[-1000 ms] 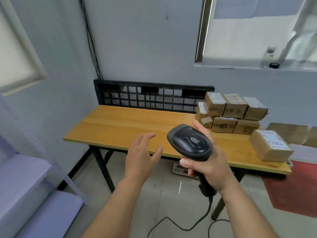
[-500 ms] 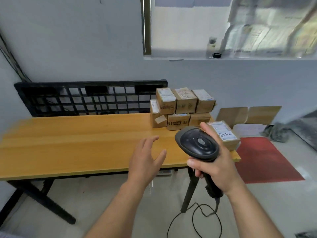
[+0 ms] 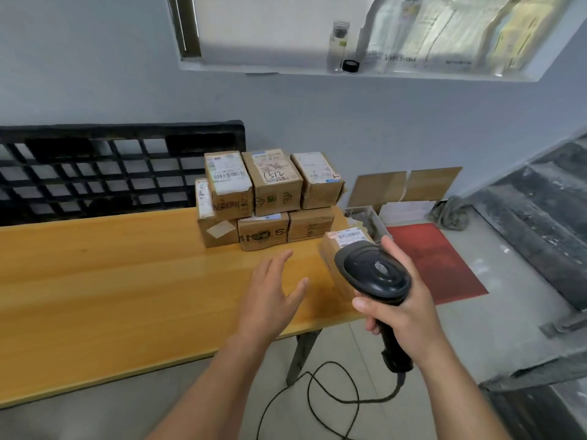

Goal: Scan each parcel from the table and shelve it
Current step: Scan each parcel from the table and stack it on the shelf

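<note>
Several brown cardboard parcels (image 3: pixel 273 198) are stacked in two layers at the right end of the wooden table (image 3: pixel 111 281). One single parcel (image 3: pixel 341 246) with a barcode label lies apart near the table's right corner, partly hidden by the scanner. My right hand (image 3: pixel 400 312) grips the handle of a black corded barcode scanner (image 3: pixel 373 274), whose head is just in front of that parcel. My left hand (image 3: pixel 273 296) hovers over the table with fingers spread and holds nothing, left of the single parcel.
A black plastic grid pallet (image 3: pixel 104 173) leans against the wall behind the table. A red mat (image 3: pixel 435 262), flattened cardboard (image 3: pixel 403 185) and a small bin lie on the floor to the right. Dusty steps (image 3: pixel 540 223) rise at far right. The scanner cable (image 3: pixel 317 398) loops on the floor.
The view has swung right and moved closer to the table. Both hands have come nearer the parcels, and the scanner head now overlaps the single parcel.
</note>
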{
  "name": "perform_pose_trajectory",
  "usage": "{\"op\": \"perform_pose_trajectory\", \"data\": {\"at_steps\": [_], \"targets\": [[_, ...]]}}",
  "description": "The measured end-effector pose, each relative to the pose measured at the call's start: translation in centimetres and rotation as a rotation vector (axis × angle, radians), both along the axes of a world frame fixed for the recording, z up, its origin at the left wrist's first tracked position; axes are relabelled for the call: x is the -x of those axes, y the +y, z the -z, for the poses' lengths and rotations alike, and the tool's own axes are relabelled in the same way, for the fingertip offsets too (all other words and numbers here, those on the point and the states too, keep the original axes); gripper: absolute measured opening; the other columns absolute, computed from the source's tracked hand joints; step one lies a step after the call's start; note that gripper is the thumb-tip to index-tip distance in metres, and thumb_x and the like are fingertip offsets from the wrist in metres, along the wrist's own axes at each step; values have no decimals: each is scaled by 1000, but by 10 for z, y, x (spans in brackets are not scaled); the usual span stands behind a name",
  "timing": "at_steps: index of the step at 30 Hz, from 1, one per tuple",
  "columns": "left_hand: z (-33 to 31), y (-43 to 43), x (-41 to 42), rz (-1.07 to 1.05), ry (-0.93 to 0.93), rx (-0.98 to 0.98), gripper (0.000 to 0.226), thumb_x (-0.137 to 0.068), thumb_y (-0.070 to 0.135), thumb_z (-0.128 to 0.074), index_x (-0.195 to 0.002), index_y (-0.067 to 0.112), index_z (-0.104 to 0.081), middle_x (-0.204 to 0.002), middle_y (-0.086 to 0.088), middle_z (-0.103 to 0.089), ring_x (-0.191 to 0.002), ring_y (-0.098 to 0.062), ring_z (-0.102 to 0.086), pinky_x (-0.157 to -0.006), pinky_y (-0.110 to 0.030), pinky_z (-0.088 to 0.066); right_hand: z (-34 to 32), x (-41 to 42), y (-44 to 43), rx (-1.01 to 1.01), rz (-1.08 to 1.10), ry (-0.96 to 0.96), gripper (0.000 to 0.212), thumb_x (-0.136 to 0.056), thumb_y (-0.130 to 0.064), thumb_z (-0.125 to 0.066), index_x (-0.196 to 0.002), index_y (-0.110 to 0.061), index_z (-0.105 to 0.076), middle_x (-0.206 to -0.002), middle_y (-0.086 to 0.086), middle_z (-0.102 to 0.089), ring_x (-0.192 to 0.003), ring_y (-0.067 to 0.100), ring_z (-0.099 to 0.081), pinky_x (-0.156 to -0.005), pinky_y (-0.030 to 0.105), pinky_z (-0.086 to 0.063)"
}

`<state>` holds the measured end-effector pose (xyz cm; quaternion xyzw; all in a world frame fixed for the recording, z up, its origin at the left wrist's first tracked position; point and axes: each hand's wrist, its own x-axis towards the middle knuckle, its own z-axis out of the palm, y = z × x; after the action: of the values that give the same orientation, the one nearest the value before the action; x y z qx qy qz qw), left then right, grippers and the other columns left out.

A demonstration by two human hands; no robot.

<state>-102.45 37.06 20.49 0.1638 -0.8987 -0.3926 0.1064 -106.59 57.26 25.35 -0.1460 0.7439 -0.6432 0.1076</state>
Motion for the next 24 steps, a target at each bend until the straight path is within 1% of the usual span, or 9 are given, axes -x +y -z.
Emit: {"op": "perform_pose_trajectory", "data": {"at_steps": [3, 7, 9, 11, 13, 16, 18, 20, 24], "targets": [[10, 14, 24, 7, -37, -47, 63, -91, 47, -56, -146, 33, -30, -142, 11, -40, -129, -8, -40, -103, -37, -44, 8, 23, 14, -29, 22, -36, 98, -64, 1, -85, -136, -52, -44, -82, 4, -71, -48, 32, -55, -47, 36, -48], [21, 31, 55, -18, -93, -123, 68, -90, 48, -58, -148, 32, -26, -147, 8, -36, -131, -10, -39, -105, -39, -43, 22, 60, 31, -48, 20, -87, 100, -60, -10, -82, -143, -45, -39, -79, 3, -68, -47, 30, -56, -46, 35, -48], [26, 40, 69, -43, -128, -164, 70, -90, 49, -57, -149, 33, -24, -150, 6, -33, -133, -12, -38, -106, -41, -42, 31, 80, 40, -59, -7, -104, 101, -60, -10, -82, -143, -46, -38, -85, 7, -68, -47, 29, -56, -46, 34, -48], [30, 51, 81, -72, -166, -198, 71, -90, 51, -55, -150, 32, -22, -151, 5, -31, -134, -13, -37, -106, -42, -42, 40, 102, 49, -69, -41, -118, 100, -65, -1, -84, -142, -47, -38, -86, 9, -69, -47, 29, -56, -45, 33, -48], [36, 64, 92, -107, -211, -247, 71, -91, 52, -53, -151, 33, -19, -152, 3, -29, -134, -15, -37, -106, -43, -42, 49, 123, 58, -77, -73, -138, 99, -71, 8, -80, -141, -48, -38, -81, 5, -69, -47, 29, -54, -45, 33, -46], [45, 82, 107, -166, -264, -322, 73, -90, 55, -51, -151, 34, -17, -153, 0, -28, -129, -17, -43, -104, -44, -44, 66, 151, 69, -81, -143, -195, 98, -71, 9, -79, -129, -61, -39, -73, 1, -66, -47, 29, -53, -48, 35, -44], [51, 92, 116, -208, -305, -360, 74, -92, 55, -49, -153, 32, -15, -153, -2, -28, -123, -17, -47, -102, -39, -45, 77, 165, 73, -93, -193, -227, 98, -68, 2, -83, -124, -65, -40, -80, 6, -64, -47, 29, -54, -48, 35, -44], [57, 101, 124, -249, -322, -413, 72, -93, 53, -47, -153, 31, -13, -151, -4, -32, -123, -19, -47, -99, -35, -44, 84, 175, 75, -108, -240, -248, 99, -65, -4, -84, -128, -64, -38, -85, 9, -63, -47, 28, -56, -48, 33, -45], [65, 116, 129, -288, -285, -584, 61, -97, 47, -45, -151, 29, -21, -141, -3, -48, -119, -17, -52, -98, -33, -45, 87, 183, 74, -127, -310, -282, 100, -71, 4, -80, -141, -50, -34, -100, 9, -70, -48, 28, -56, -45, 31, -46]]}}
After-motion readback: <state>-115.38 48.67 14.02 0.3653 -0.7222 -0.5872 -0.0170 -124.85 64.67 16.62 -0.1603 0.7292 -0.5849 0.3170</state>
